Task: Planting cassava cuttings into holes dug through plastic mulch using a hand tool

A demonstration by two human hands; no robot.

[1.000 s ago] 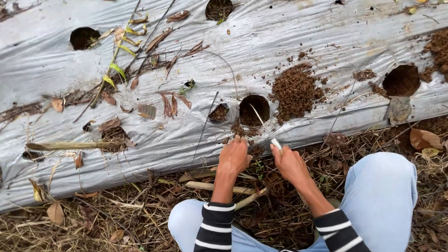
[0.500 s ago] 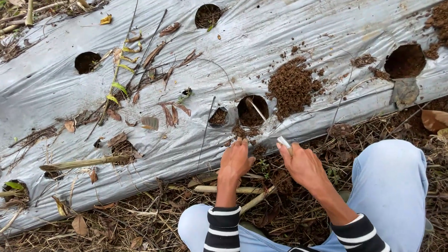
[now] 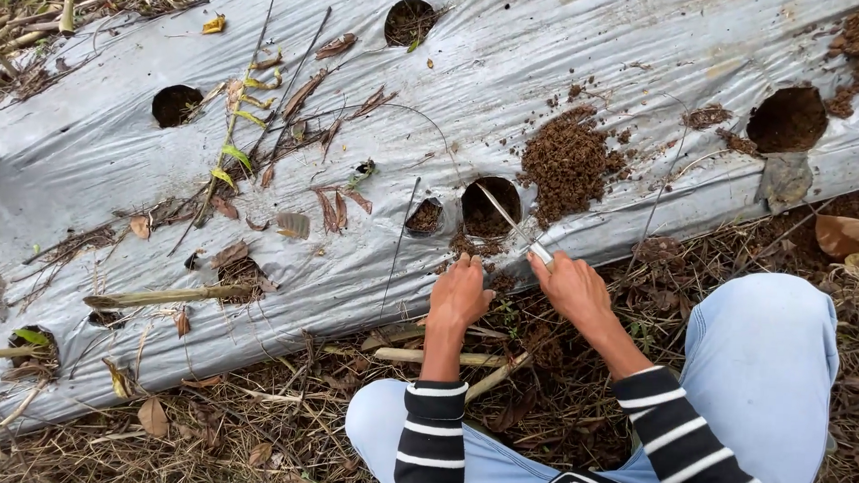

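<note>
Blade (image 3: 506, 218) runs from the right hand (image 3: 573, 286), whose fingers (image 3: 543, 265) grip its handle, up into the hole (image 3: 489, 207) just beyond them. Left hand (image 3: 460, 295) rests curled on the grey sheet (image 3: 589, 47) below that hole, holding nothing. Soil (image 3: 567, 163) lies heaped just right of the hole.

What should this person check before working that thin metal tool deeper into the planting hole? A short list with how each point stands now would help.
1. Right hand grips the thin metal tool: ok.
2. Tool tip inside the planting hole: ok.
3. Left hand away from the blade: ok, it rests at the plastic sheet edge.
4. Soil pile kept out of the hole: ok, though right beside it.
5. Depth of the hole: cannot tell.
</note>
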